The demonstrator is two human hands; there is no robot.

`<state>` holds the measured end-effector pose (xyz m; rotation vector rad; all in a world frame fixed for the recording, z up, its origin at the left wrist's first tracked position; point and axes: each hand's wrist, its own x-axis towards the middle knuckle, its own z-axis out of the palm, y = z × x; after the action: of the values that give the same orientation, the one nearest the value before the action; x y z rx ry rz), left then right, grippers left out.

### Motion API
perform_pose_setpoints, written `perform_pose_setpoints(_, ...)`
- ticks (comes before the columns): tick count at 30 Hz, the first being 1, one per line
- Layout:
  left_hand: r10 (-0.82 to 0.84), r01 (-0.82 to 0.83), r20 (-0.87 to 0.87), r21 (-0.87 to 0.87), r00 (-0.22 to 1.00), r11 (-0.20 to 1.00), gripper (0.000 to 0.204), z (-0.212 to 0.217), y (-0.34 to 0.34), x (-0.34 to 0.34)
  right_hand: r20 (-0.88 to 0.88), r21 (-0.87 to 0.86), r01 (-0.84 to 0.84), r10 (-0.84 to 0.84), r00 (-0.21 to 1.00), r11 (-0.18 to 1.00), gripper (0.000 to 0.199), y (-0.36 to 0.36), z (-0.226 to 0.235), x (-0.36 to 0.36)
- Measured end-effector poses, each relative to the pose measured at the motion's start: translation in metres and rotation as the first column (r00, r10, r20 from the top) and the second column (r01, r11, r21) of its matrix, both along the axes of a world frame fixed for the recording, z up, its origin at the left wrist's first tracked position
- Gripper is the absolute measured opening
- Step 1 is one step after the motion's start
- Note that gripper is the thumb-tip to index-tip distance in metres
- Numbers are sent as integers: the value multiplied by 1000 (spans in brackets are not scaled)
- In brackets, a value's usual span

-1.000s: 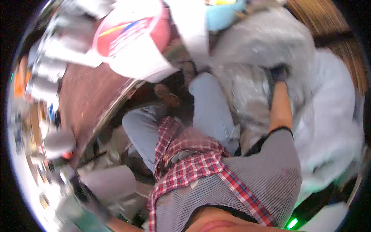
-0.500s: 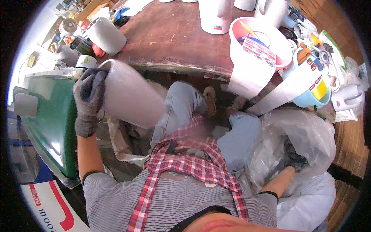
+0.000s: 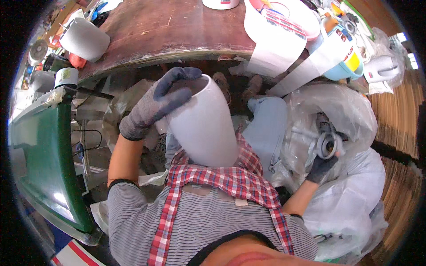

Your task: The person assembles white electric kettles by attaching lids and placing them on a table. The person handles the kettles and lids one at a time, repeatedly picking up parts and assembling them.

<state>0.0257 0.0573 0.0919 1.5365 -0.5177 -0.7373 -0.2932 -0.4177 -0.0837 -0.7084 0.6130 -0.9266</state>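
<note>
My left hand, in a grey and dark glove, grips the upper rim of a pale grey plastic cylinder. The cylinder tilts, open end up and away from me, its lower end resting at my lap against the red checked apron. Over the clear plastic bag on my right, my gloved right hand holds a grey plastic ring-shaped part with a dark middle. Its fingers are partly hidden behind the ring. More grey parts show inside the bag around it.
A worn reddish-brown table lies ahead, bearing another grey cylinder, a pink tub with label strips trailing off it, and a light blue bucket. A green-sided machine stands left. Stacked cardboard stands right.
My left hand has brought the cylinder rightward and closer to my body. My right hand, earlier deep in the bag, has come up holding the ring-shaped part. The view has shifted.
</note>
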Motion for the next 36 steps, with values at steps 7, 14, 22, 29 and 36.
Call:
perform_pose_setpoints(7, -141, 165, 87, -416, 986, 894, 129, -16, -10, -15, -125, -675, -177, 125, 984, 716, 73, 52, 122, 134)
perform_pose_setpoints(14, 4, 87, 277, -314, 961, 945, 139, -24, -13, -24, -437, -889, -426, 588, 681, -167, 37, 187, 252, 250)
perform_pose_setpoints(22, 61, 38, 325, -290, 944, 956, 139, -36, -24, -27, -706, -704, -561, 516, 486, -436, 45, 199, 245, 271)
perform_pose_setpoints(29, 89, 20, 324, -320, 942, 947, 124, -37, -27, -35, -568, -822, -383, 552, 610, -422, 50, 197, 232, 271)
perform_pose_setpoints(36, 86, 53, 495, -260, 865, 964, 121, -38, -29, -37, -639, -764, -455, 440, 631, -457, 56, 178, 220, 262)
